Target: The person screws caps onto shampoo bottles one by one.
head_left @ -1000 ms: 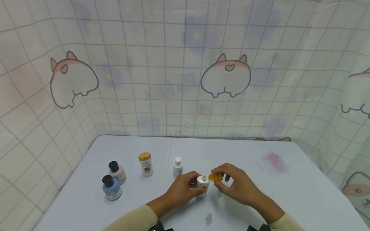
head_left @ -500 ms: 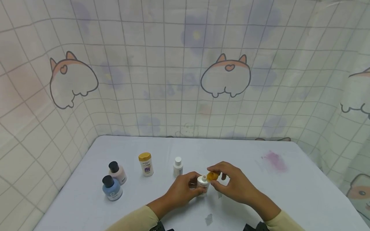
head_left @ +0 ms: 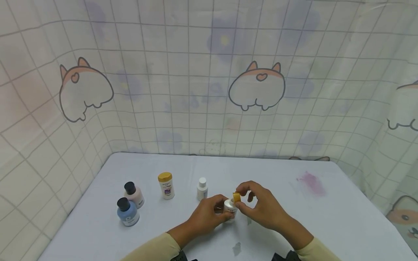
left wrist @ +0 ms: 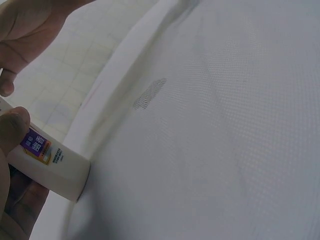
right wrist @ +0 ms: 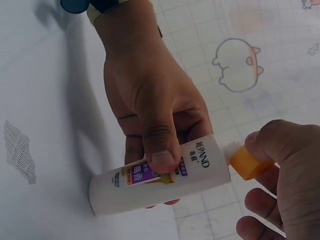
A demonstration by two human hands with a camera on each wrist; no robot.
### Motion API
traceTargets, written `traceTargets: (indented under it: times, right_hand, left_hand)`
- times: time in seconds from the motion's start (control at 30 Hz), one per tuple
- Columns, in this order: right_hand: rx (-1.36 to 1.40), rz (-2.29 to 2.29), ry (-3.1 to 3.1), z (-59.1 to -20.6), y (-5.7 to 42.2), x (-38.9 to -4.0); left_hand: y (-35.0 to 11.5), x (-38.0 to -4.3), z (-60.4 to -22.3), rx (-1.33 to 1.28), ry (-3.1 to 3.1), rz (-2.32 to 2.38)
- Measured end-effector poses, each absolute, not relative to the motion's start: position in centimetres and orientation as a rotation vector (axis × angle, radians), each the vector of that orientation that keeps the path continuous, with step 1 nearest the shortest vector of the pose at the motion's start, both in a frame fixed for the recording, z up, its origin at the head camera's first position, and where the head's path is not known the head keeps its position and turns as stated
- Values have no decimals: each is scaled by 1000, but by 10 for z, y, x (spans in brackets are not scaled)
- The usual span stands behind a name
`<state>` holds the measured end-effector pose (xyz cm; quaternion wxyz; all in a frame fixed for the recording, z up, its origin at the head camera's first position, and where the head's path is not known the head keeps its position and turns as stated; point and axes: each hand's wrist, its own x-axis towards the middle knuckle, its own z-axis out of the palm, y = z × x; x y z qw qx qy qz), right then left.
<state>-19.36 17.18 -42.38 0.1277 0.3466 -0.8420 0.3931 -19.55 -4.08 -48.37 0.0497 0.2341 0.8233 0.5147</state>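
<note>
My left hand (head_left: 207, 216) grips a white bottle (right wrist: 202, 172) with a purple label, thumb across its front. The bottle stands upright on the table. Between thumb and fingertips, my right hand (head_left: 262, 206) pinches a small yellow-orange cap (right wrist: 246, 164). In the right wrist view the cap is tilted at the bottle's white neck (right wrist: 231, 150), partly over it; I cannot tell whether it sits on the thread. The left wrist view shows the bottle's lower part (left wrist: 60, 167), with fingers hiding the rest.
Behind the left hand stands a small white bottle (head_left: 202, 190). Farther left are a white bottle with a gold cap (head_left: 167, 186), a pink bottle (head_left: 134, 195) and a blue bottle (head_left: 128, 214), both black-capped. A patterned curtain (head_left: 209, 90) surrounds the white table (head_left: 326, 217).
The right hand has moved left with the cap, turning it from its hollow side facing up to tipped over the bottle's neck. The left hand keeps holding the bottle in place.
</note>
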Motion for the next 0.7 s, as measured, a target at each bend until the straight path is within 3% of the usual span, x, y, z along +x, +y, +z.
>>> traceTargets:
  times: [0.7]
  right_hand:
    - [1102,1109,-2350,-423,174,-197]
  left_hand:
    - [-42,-196,-484,733,2506,1572]
